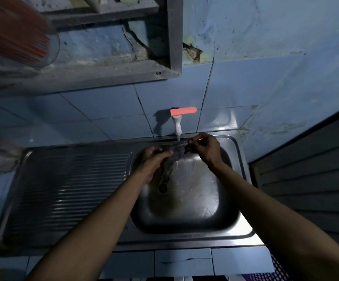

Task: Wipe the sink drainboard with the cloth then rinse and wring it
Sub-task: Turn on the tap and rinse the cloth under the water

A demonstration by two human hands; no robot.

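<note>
Cloth (173, 154) sags wet and limp between my left hand (154, 159) and right hand (204, 148), both pinched shut on its ends; likely slippery.

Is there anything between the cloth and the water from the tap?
Nothing visible. Left hand and right hand hold the cloth stretched directly under the tap, above the sink basin; the stream falls straight onto it.

Both forearms bare, no sleeves, hands ungloved.
</note>
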